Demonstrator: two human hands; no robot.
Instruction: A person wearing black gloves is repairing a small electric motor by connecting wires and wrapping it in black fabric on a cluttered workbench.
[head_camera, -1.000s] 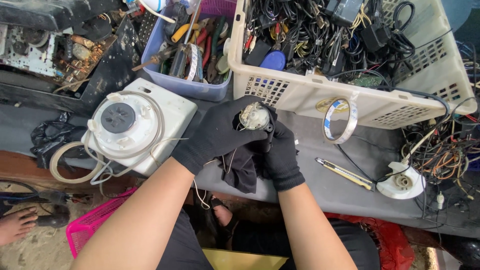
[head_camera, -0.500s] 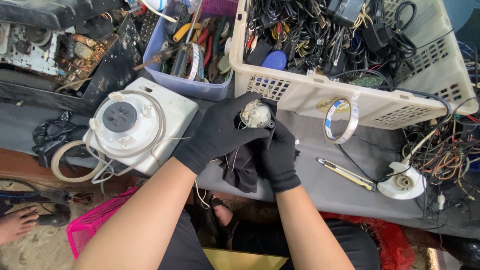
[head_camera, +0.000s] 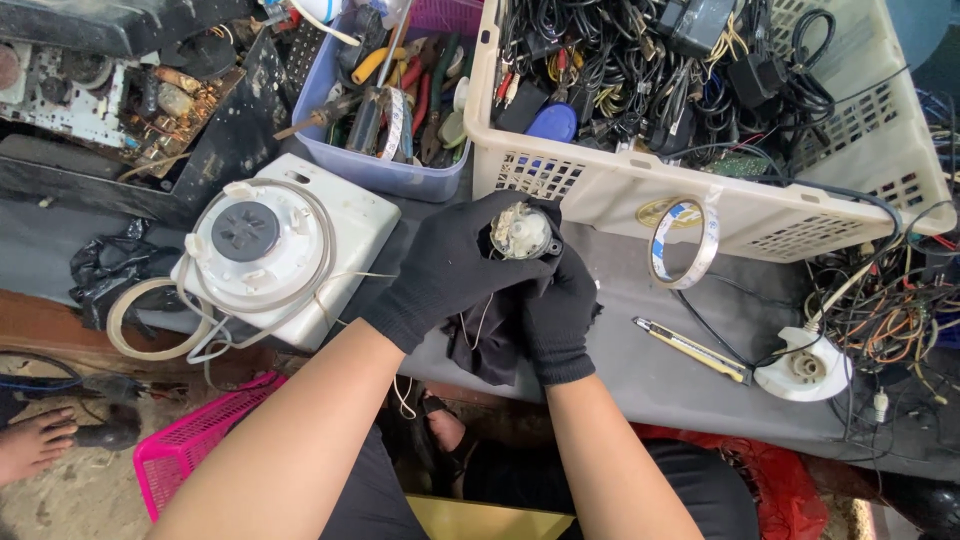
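Over the near edge of the grey workbench (head_camera: 640, 370), two black-gloved hands close together on a small round mechanism (head_camera: 520, 232).

The left hand (head_camera: 450, 265) wraps the part from the left, fingers curled over its top, while the right hand (head_camera: 558, 310) clamps it from below and the right; a dark cloth (head_camera: 490, 335) hangs beneath them, and thin white wires appear to trail from the part, though the gloves hide where they join. Just left sits a white appliance housing (head_camera: 280, 255) with a round grey centre. Behind the hands stand a cream plastic basket (head_camera: 700, 205) heaped with black cables and a blue tub (head_camera: 385, 175) of hand tools. To the right lie a tape roll (head_camera: 685, 245), leaning on the basket, and a yellow-handled tool (head_camera: 690, 350).
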